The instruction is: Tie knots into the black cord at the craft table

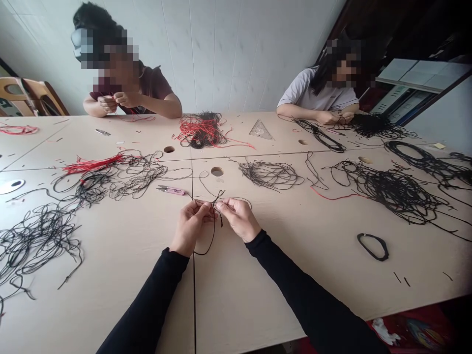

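Note:
A thin black cord [213, 235] is pinched between my two hands above the middle of the table. My left hand [191, 221] has its thumb and forefinger closed on the cord. Facing it, my right hand [239, 216] pinches the same cord from the other side, fingertips nearly touching the left ones. Loops and short ends stick up and hang down between the fingers; whether they form a knot I cannot tell. One loop droops below my left hand towards the tabletop. Just beyond the left hand lie pink-handled thread snips [171, 190].
Black cord bundles lie left [37, 241], ahead [271, 174] and right [398, 191]. A red cord bundle [94, 163], a mixed red-black pile [202, 130], a clear triangle ruler [261, 129] and a black band [373, 247] rest on the table [236, 295]. Two people work opposite with cords.

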Demonstrator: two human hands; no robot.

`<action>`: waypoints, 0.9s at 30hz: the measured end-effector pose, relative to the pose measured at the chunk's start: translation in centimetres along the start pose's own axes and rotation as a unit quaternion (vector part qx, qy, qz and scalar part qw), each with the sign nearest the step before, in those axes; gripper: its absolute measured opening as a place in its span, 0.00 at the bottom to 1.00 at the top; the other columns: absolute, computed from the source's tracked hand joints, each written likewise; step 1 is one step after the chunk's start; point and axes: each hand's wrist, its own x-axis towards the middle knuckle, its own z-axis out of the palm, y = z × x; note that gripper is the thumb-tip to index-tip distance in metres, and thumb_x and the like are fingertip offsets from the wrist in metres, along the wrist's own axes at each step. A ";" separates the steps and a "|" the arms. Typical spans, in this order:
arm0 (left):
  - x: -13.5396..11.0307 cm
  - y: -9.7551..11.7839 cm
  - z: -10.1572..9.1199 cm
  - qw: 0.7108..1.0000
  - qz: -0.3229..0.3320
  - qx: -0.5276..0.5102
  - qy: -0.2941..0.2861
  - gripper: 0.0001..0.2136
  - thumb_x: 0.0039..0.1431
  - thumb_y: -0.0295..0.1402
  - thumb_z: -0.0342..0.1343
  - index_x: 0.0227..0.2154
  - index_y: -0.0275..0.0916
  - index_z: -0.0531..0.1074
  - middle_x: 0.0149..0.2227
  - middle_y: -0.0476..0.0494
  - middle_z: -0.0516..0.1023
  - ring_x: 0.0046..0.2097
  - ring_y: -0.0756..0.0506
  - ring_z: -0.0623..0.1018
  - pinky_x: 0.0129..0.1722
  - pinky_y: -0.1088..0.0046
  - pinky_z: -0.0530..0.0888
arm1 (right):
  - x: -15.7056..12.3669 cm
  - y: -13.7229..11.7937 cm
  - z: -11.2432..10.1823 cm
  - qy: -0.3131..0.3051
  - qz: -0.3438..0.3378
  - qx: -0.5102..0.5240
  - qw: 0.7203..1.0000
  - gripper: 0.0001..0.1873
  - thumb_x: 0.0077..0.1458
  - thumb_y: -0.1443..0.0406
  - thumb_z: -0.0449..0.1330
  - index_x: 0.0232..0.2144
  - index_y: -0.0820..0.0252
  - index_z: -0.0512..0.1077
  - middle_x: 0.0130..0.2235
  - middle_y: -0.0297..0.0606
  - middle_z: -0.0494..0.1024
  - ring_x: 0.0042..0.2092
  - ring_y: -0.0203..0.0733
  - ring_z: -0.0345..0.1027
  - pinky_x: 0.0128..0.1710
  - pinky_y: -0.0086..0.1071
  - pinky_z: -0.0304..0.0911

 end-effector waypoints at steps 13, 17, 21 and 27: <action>-0.5 0.8 0.3 0.999 -0.020 0.036 -0.017 0.12 0.51 0.37 0.64 0.29 0.33 0.71 0.28 0.45 0.76 0.29 0.49 0.76 0.33 0.71 0.75 | -0.5 -1.0 -0.1 -0.002 0.031 0.020 0.999 0.17 0.55 0.53 0.59 0.28 0.62 0.72 0.20 0.28 0.64 0.20 0.29 0.46 0.19 0.27 0.44; -0.7 0.9 0.4 0.998 -0.026 0.026 -0.047 0.11 0.52 0.37 0.63 0.30 0.35 0.69 0.25 0.46 0.76 0.26 0.49 0.76 0.29 0.71 0.74 | -0.5 -1.0 -0.3 -0.001 0.017 0.030 0.999 0.18 0.54 0.52 0.60 0.29 0.63 0.72 0.18 0.27 0.61 0.20 0.30 0.47 0.20 0.27 0.45; -0.6 1.0 0.6 0.997 -0.044 0.020 -0.064 0.12 0.54 0.39 0.62 0.28 0.35 0.69 0.28 0.45 0.76 0.27 0.50 0.75 0.29 0.73 0.73 | -0.3 -1.0 -0.5 0.003 0.029 0.041 0.999 0.19 0.53 0.51 0.60 0.29 0.64 0.73 0.18 0.26 0.59 0.20 0.29 0.45 0.19 0.27 0.45; -0.5 0.9 0.4 0.998 -0.034 0.017 -0.053 0.13 0.53 0.40 0.63 0.28 0.35 0.69 0.26 0.49 0.72 0.26 0.52 0.72 0.26 0.75 0.71 | -0.3 -1.0 -0.5 0.016 0.047 0.042 0.998 0.18 0.54 0.52 0.59 0.26 0.62 0.71 0.17 0.24 0.53 0.19 0.29 0.44 0.18 0.27 0.42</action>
